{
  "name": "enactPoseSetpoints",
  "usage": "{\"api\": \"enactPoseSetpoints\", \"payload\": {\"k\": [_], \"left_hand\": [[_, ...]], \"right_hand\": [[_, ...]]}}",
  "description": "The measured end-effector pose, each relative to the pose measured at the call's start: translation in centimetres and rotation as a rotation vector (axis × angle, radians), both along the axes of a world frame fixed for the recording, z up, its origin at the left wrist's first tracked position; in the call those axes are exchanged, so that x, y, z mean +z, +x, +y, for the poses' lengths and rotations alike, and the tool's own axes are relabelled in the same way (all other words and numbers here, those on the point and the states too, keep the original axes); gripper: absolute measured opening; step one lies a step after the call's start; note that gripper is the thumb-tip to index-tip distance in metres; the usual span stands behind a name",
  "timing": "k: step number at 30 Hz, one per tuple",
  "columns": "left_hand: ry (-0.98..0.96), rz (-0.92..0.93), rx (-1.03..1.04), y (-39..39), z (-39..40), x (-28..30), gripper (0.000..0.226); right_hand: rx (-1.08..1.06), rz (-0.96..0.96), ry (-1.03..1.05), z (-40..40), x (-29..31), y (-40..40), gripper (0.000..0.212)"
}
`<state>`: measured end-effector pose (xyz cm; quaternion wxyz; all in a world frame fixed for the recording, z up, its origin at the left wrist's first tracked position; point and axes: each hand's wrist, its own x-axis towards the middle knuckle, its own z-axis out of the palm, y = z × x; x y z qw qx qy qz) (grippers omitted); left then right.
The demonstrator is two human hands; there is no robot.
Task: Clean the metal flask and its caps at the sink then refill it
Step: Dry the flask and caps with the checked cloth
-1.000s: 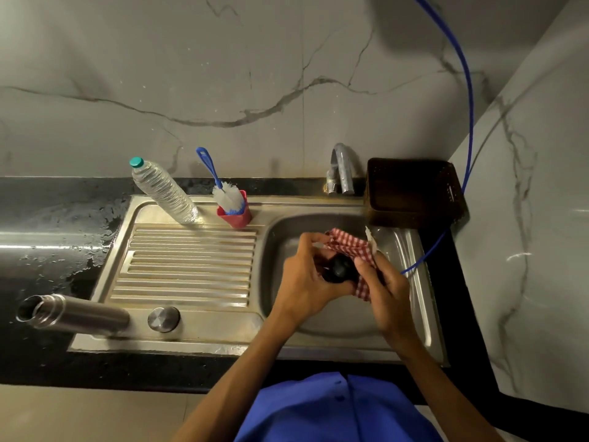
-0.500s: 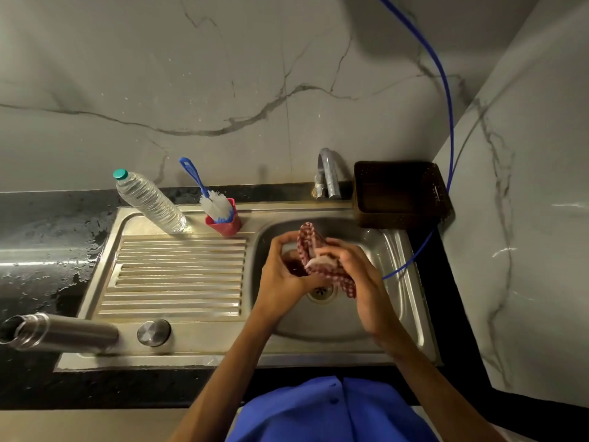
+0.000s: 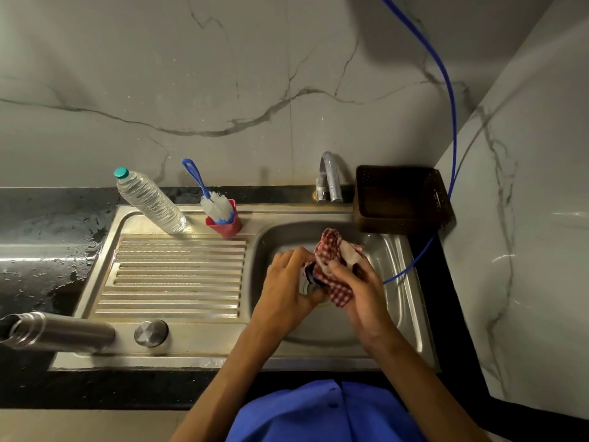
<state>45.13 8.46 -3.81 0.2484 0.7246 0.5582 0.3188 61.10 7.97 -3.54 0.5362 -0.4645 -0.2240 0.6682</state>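
A small dark cap (image 3: 309,273) is held over the sink basin (image 3: 395,256), above the drain, and is being wiped with a red-checked cloth (image 3: 331,266). The cap is pinched by the curled fingers of the left hand (image 3: 287,282); the cloth is gripped and pressed against it by the right hand (image 3: 360,282). Most of the cap is hidden by cloth and fingers, so its shape cannot be told.

The metal flask (image 3: 60,330) is laid on its side, open, at the front left corner of the sink unit, its mouth reaching out over the black worktop (image 3: 47,228). A round steel cap (image 3: 150,333) is set just beside it on the front rim of the drainboard (image 3: 178,275).

2 risks can be judged from here. The dark cap could be dropped into the basin if the pinch is loosened while the cloth is twisted, since little of it appears to be held. The flask, being round and unsupported, could be rolled off the rim if it is knocked by an elbow.

The worktop is seen to be wet on the left. At the back edge of the drainboard a plastic water bottle (image 3: 149,200) and a bottle brush (image 3: 213,199) in a red cup (image 3: 224,224) are stood. A tap (image 3: 330,177) is mounted behind the basin, with a dark basket (image 3: 401,199) at the back right corner and a blue hose (image 3: 451,122) hung down the marbled wall.
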Motion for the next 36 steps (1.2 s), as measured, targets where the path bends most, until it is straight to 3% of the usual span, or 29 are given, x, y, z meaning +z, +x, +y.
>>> {"api": "enactPoseSetpoints", "payload": {"k": [2,5,8,10,13,15,18,21,23,25,29,31,33,36], "left_hand": [[-0.088,0.045,0.006,0.2,0.1,0.2,0.056],[-0.231,0.011,0.022,-0.3,0.7,0.9,0.054],[-0.527,-0.48,0.063,-1.4,1.6,1.6,0.049],[-0.556,-0.665,0.124,-1.9,1.6,1.3,0.053],[-0.337,-0.413,0.121,-0.9,0.7,0.8,0.047],[-0.189,-0.288,0.104,0.2,-0.1,0.3,0.048],[-0.197,-0.461,0.101,0.7,-0.9,-0.5,0.047],[-0.28,-0.615,0.038,0.7,-1.2,0.2,0.046],[-0.295,-0.628,-0.028,0.6,-1.2,0.9,0.048],[-0.291,-0.527,-0.108,0.1,-0.8,1.3,0.052],[-0.193,-0.07,-0.396,-0.3,-0.3,1.8,0.058],[-0.124,0.064,-0.399,0.1,-0.3,2.1,0.061],[-0.061,0.073,-0.339,0.5,-0.6,2.2,0.06],[-0.023,-0.072,-0.17,1.1,-1.2,1.7,0.056]], "right_hand": [[-0.014,-0.108,-0.019,-0.1,-0.4,-0.2,0.044],[-0.048,0.003,-0.104,-0.1,-0.2,0.0,0.037],[-0.133,0.183,-0.247,-0.1,0.3,0.5,0.039],[-0.162,0.244,-0.295,-0.1,0.4,1.0,0.046],[-0.105,0.265,-0.243,0.0,0.4,1.1,0.047],[-0.039,0.174,-0.206,-0.1,0.4,0.7,0.048],[0.015,-0.08,-0.123,-0.4,0.3,-0.4,0.054],[0.036,-0.362,0.069,-0.6,0.7,-0.6,0.039],[0.062,-0.491,0.161,-0.1,0.9,-0.1,0.032],[0.095,-0.561,0.167,0.6,1.1,0.5,0.025],[0.234,-0.496,-0.055,1.5,0.1,1.6,0.03],[0.314,-0.386,-0.106,1.7,-0.2,2.0,0.038],[0.312,-0.282,-0.138,1.7,0.3,2.0,0.039],[0.21,-0.218,-0.116,1.6,0.4,1.4,0.041]]}}
